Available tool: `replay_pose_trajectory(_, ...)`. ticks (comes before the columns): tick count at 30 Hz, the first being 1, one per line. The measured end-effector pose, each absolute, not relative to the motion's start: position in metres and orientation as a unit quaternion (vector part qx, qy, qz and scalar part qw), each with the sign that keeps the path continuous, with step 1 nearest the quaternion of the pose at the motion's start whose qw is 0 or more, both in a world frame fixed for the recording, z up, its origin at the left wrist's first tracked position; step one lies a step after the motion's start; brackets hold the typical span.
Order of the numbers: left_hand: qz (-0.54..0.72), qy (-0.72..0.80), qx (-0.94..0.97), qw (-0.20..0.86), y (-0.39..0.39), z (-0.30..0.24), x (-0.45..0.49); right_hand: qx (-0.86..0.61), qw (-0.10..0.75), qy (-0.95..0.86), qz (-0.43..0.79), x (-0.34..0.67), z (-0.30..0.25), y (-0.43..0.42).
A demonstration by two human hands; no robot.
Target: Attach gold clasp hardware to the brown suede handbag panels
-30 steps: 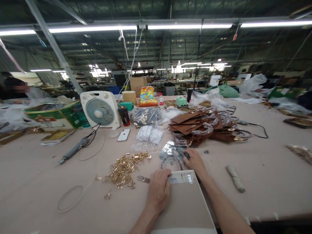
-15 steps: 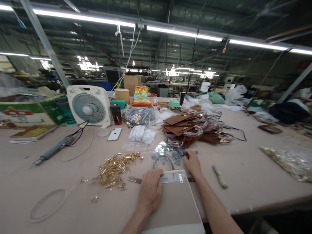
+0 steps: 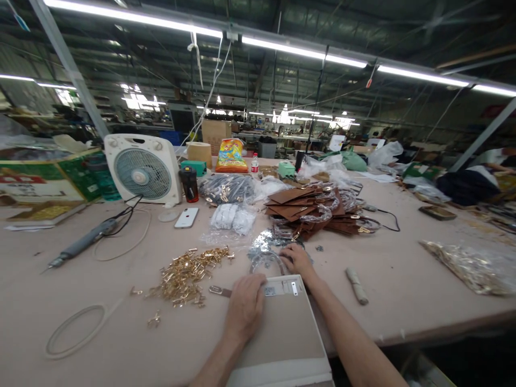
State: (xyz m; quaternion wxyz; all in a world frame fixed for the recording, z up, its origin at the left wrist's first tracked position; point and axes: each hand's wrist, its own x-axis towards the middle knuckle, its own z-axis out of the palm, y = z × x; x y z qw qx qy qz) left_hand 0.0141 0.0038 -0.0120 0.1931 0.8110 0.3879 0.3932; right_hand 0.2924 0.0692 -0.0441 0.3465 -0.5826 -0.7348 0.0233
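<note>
My left hand (image 3: 244,306) lies palm down on the far left corner of a flat tan board with a white rim (image 3: 282,333), fingers curled over a brown strap with a metal end (image 3: 217,291). My right hand (image 3: 295,259) reaches past the board's far edge into a heap of small silver metal pieces (image 3: 266,242), fingers bent on them. Two small silver plates (image 3: 280,289) sit on the board's far edge between the hands. A pile of gold metal fittings (image 3: 187,271) lies left of the hands.
Behind are brown leather pieces with wrapped handles (image 3: 318,209), bags of parts (image 3: 231,217), a white phone (image 3: 186,217), a box fan (image 3: 142,171) and an electric screwdriver (image 3: 78,247). A rolled cloth (image 3: 357,286) and a plastic bag of gold parts (image 3: 467,260) lie right.
My right hand has slid left over the silver pieces, closer to the left hand. The camera turned to the right, then slightly left. My left hand stays on the board.
</note>
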Motion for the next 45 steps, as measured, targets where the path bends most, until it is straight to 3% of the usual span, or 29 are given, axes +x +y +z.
replay_pose_trajectory(17,0.567,0.458,0.539,0.421,0.016,-0.016,0.001,-0.611,0.297,-0.724,0.123,0.299,-0.028,0.091)
replay_pose_trajectory(24,0.588,0.449,0.498,0.452,0.02,-0.02,0.001,-0.613,0.294,-0.714,0.167,0.3,-0.015,0.093)
replay_pose_trajectory(41,0.619,0.428,0.443,0.488,0.024,-0.026,-0.001,-0.657,0.508,-0.531,0.167,0.275,0.018,0.052)
replay_pose_trajectory(45,0.61,0.425,0.459,0.487,0.02,-0.025,-0.003,-0.599,0.531,-0.533,0.274,0.22,0.039,0.023)
